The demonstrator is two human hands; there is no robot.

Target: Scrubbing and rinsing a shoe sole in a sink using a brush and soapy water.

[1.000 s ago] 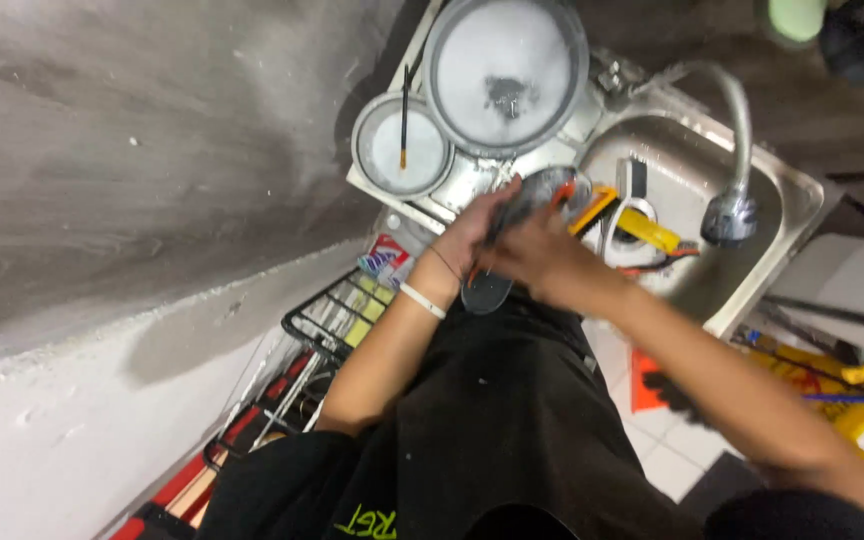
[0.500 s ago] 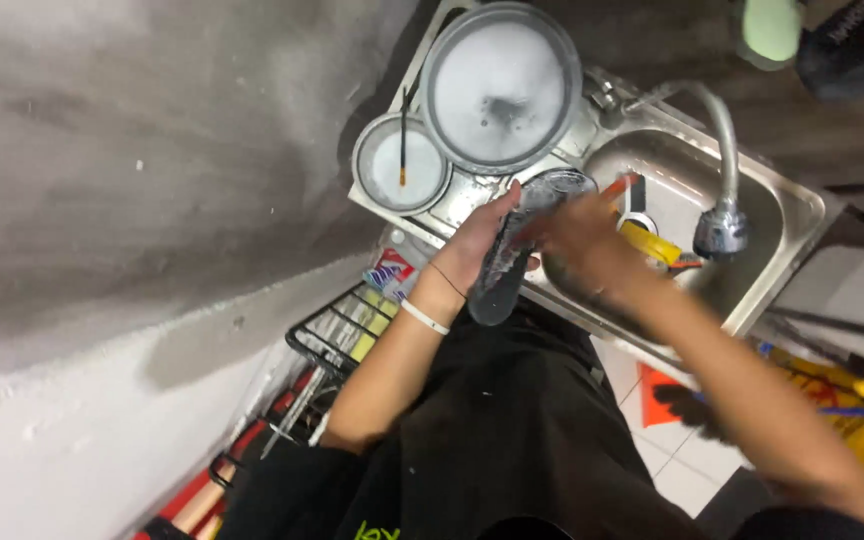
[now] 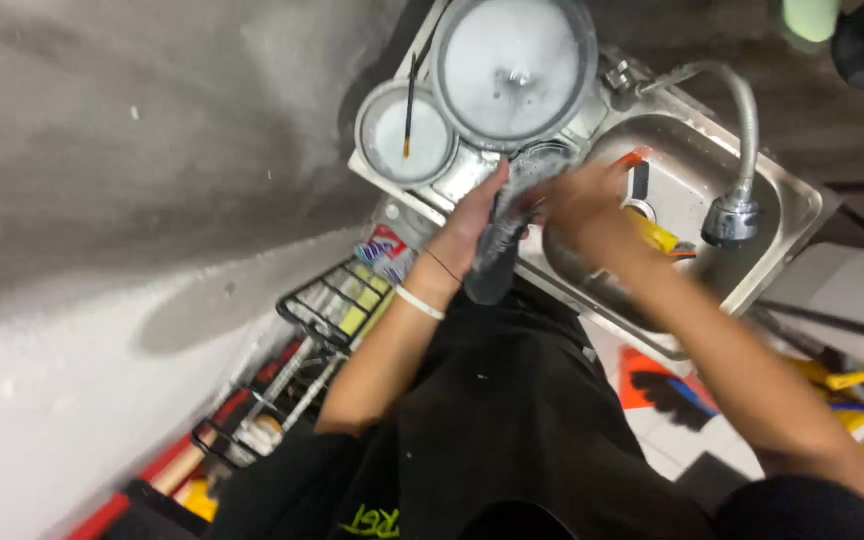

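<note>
Dark glass [image 3: 497,250] pinched in left hand [image 3: 474,215] grip — right hand [image 3: 577,205] grip unclear, shifted nearer sink [image 3: 802,215].

A rough grey concrete wall [image 3: 132,120] fills the upper left, and below it runs a paler whitewashed band [image 3: 62,400] with a soft shadow across it. A stainless steel sink [image 3: 792,215] stands against the wall, with a bent flexible metal tap [image 3: 737,150] over its basin. Beside it on the floor stands a black wire rack [image 3: 332,300]. White floor tiles [image 3: 832,290] show at the right, in dim light
</note>
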